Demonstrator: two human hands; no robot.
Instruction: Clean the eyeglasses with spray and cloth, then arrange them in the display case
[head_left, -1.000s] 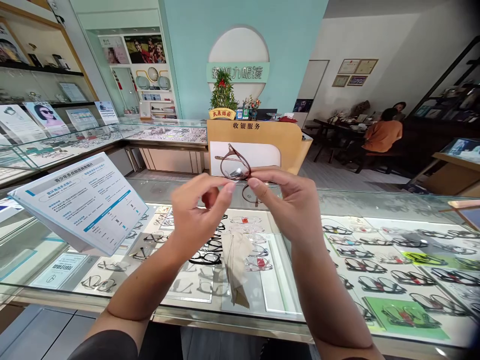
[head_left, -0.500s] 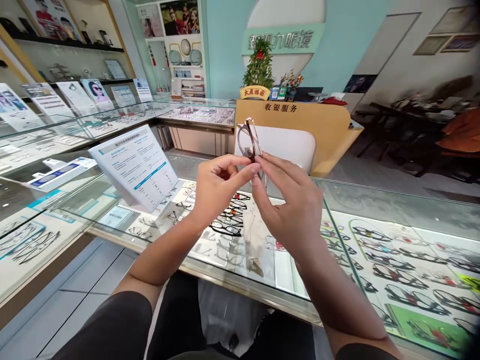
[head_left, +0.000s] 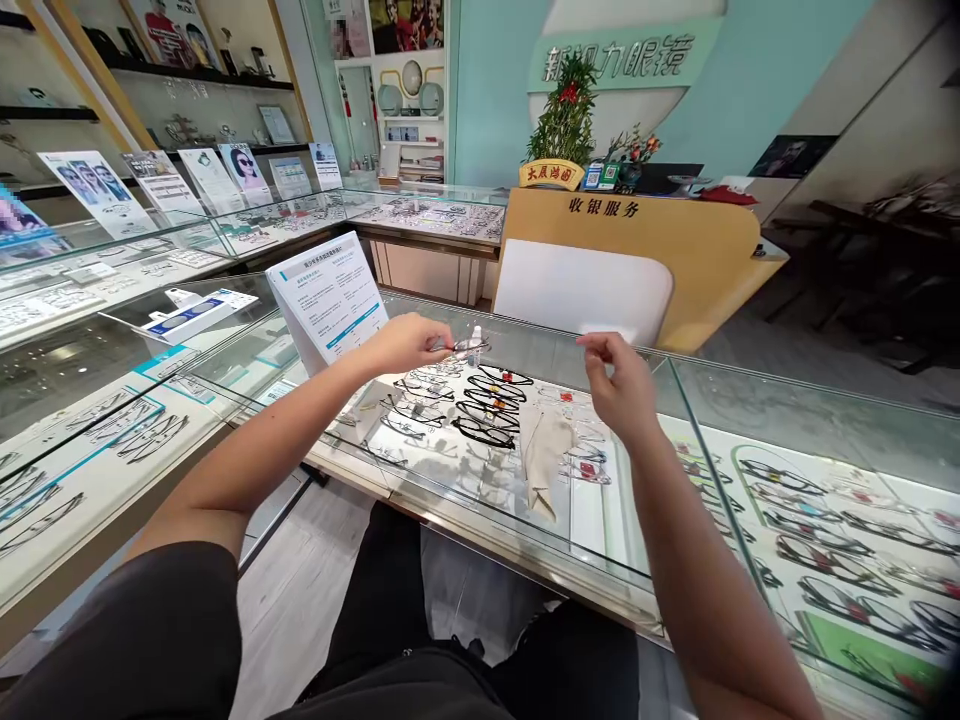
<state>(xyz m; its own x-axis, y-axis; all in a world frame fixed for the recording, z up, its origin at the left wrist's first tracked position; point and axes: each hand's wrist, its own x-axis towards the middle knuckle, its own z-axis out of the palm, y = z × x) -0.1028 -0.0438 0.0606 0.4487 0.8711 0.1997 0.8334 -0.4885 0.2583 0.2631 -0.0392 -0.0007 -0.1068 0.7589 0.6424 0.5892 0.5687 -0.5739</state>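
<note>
My left hand (head_left: 416,343) is closed at its fingertips on a pair of eyeglasses (head_left: 472,347), held low near the far edge of the glass counter. Just behind the glasses stands a small white bottle (head_left: 477,335), partly covered by them. My right hand (head_left: 621,388) hovers above the counter's right part, fingers loosely bent, thumb apart from them, holding nothing visible. Between the hands a beige cloth (head_left: 546,450) lies crumpled on the glass. Several dark-framed glasses (head_left: 491,405) form a column left of the cloth.
A glass display counter (head_left: 480,500) spans the front, with more eyeglasses (head_left: 810,550) at the right. An upright printed sign (head_left: 330,295) stands left of my left hand. Beyond the counter are a white chair back (head_left: 585,290) and a yellow cashier desk (head_left: 720,250).
My hands were together holding the glasses up; now they are apart. My left hand has carried the glasses down and left, while my right hand has let go and moved right. The view has shifted.
</note>
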